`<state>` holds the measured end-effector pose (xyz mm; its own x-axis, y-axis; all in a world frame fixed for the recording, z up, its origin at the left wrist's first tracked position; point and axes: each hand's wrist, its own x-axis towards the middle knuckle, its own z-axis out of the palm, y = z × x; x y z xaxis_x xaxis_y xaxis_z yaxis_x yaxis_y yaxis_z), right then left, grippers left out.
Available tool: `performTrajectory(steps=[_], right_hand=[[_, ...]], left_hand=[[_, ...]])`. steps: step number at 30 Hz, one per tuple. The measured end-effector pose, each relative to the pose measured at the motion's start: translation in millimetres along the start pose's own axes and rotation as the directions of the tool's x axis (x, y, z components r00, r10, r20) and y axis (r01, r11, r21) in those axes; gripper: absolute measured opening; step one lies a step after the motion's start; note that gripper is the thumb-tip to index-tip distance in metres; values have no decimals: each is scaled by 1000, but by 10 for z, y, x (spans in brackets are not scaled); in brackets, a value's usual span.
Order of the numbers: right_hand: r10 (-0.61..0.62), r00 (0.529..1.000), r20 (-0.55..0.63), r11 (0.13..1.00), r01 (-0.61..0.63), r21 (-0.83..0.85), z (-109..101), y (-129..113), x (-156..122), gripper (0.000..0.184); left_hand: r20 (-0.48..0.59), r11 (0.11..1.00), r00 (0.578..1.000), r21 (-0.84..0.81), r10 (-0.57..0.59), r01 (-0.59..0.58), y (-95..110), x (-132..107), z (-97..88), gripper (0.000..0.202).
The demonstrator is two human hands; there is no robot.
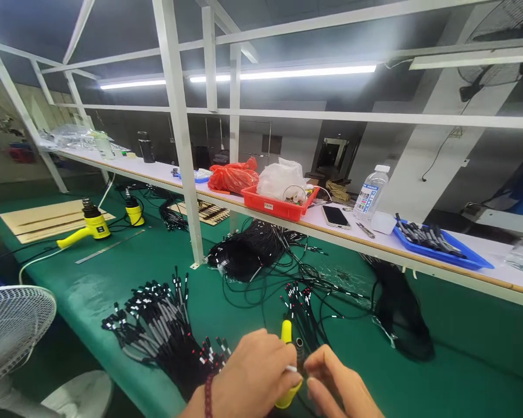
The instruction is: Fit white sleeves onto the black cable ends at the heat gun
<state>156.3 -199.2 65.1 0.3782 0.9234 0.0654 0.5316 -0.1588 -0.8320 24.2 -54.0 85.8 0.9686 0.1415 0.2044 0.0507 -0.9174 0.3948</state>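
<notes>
My left hand (261, 368), with a dark red bead bracelet at the wrist, is closed with a small white piece (290, 368) poking out between thumb and fingers. Just to its right, my right hand (342, 383) has its fingers curled toward the thumb; whatever they hold, if anything, is hidden. Behind both hands stands a yellow heat gun (286, 331), partly covered, its dark metal nozzle (300, 345) showing between them. A bundle of black cables (303, 313) with red and white marked ends lies just beyond. Left of my left hand spreads a larger cable bundle (161, 325) with grey sleeves.
Black cable coils (248, 249) lie under a raised shelf (353, 238). On the shelf are a red tray (279, 203), a phone (336, 217), a bottle (370, 194) and a blue tray (475, 255). Another heat gun (93, 223) and a white fan (17, 319) are leftward.
</notes>
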Motion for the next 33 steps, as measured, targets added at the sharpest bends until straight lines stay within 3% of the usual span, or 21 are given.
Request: performTrajectory(steps=[6, 14, 18, 33], right_hand=[[25, 999, -20, 999, -26, -40, -144, 0, 65, 33], [117, 990, -73, 991, -121, -49, -70, 195, 148, 33], [125, 986, -111, 988, -134, -78, -72, 213, 179, 32], [92, 987, -135, 987, -108, -116, -37, 385, 291, 27]], left_hand=[[13, 995, 999, -85, -45, 46, -168, 2, 35, 29], [38, 970, 975, -91, -221, 224, -253, 114, 233, 30], [6, 960, 971, -145, -240, 238, -269, 153, 294, 36], [1, 902, 937, -270, -350, 337, -339, 233, 418, 28]])
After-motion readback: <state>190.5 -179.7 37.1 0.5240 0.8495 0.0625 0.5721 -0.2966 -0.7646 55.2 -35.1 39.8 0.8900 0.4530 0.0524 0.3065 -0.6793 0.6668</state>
